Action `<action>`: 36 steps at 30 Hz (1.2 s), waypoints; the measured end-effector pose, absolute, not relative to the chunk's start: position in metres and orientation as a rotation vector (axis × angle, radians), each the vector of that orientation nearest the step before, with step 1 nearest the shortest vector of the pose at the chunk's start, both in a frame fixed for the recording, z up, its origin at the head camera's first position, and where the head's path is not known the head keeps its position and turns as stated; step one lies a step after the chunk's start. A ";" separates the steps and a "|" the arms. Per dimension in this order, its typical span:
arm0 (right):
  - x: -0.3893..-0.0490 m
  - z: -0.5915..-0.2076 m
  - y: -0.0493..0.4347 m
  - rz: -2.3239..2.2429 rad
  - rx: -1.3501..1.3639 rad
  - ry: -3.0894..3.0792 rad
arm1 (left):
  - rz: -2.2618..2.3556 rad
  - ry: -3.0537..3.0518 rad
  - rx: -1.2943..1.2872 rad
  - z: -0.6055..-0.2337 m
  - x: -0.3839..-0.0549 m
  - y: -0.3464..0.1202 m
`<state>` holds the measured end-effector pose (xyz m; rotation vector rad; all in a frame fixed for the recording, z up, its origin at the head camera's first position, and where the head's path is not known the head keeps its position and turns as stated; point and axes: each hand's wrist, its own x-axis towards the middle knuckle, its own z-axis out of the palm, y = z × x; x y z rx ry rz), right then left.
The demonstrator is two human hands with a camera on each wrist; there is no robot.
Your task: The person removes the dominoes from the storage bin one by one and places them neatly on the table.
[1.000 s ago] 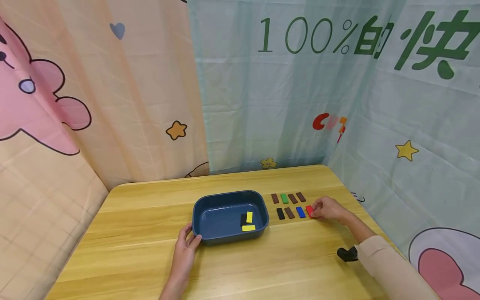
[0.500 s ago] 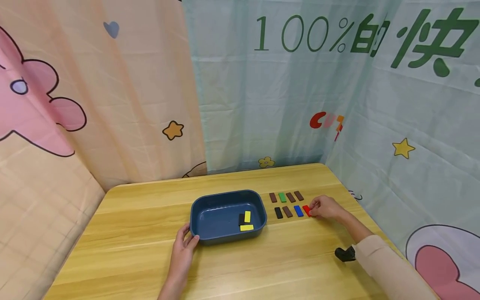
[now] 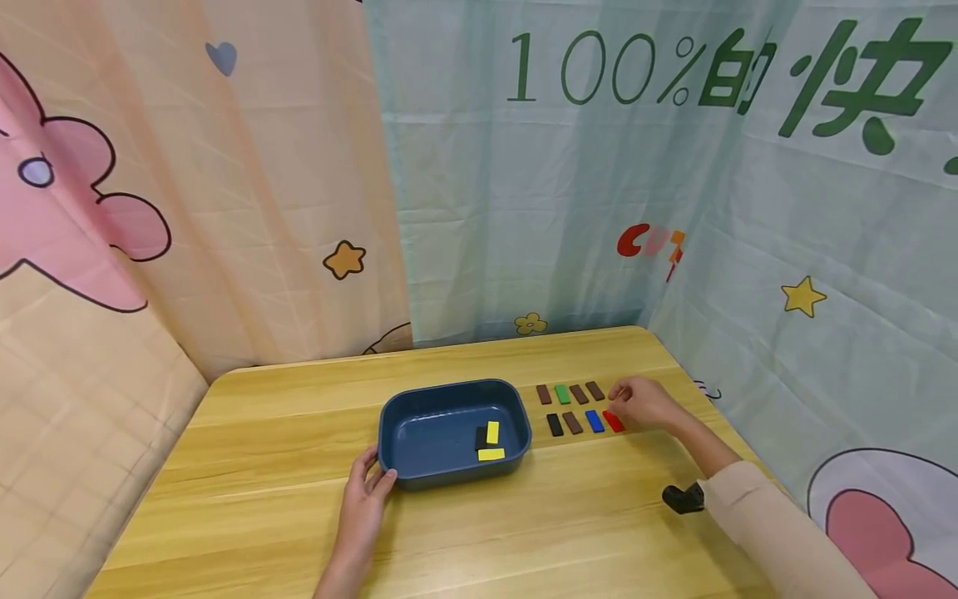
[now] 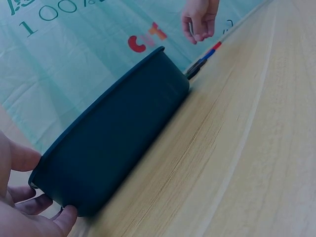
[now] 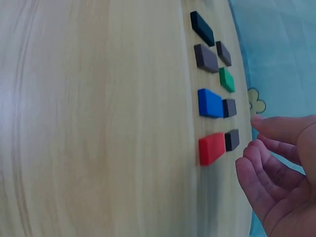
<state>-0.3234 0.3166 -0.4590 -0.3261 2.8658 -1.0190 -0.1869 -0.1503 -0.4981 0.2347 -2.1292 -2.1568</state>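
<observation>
A dark blue plastic basin (image 3: 454, 480) sits mid-table. My left hand (image 3: 363, 499) holds its near left corner, thumb and fingers around the corner; the left wrist view shows them against the wall. Inside the basin lie two yellow blocks (image 3: 491, 455) and a black block (image 3: 481, 439). My right hand (image 3: 648, 403) hovers just beyond the red block (image 3: 614, 422), fingers loosely bent and nothing between them. Two rows of flat blocks lie right of the basin: the front row has a black block (image 3: 555, 424), a brown block (image 3: 572, 423), a blue block (image 3: 595, 421) and the red one.
In the back row a green block (image 3: 562, 394) lies among brown blocks (image 3: 579, 394). A black device (image 3: 684, 499) shows beside the right sleeve (image 3: 771, 524). Printed curtains (image 3: 494, 208) hang behind the wooden table (image 3: 284, 466) and along its sides.
My right hand has let go of the red block and risen away from it, toward the back row. The red block stays at the row's right end. My left hand remains on the basin.
</observation>
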 end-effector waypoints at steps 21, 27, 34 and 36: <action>-0.351 -0.425 0.237 -0.939 -0.830 2.742 | -2.178 -2.109 0.245 -0.501 -0.190 -0.152; -0.356 -0.409 0.205 -0.901 -0.959 2.683 | -2.182 -2.106 0.241 -0.499 -0.190 -0.150; -0.359 -0.403 0.168 -0.811 -1.094 2.542 | -2.186 -2.121 0.250 -0.499 -0.191 -0.151; -0.360 -0.403 0.159 -0.768 -1.126 2.515 | -2.194 -2.114 0.238 -0.499 -0.191 -0.151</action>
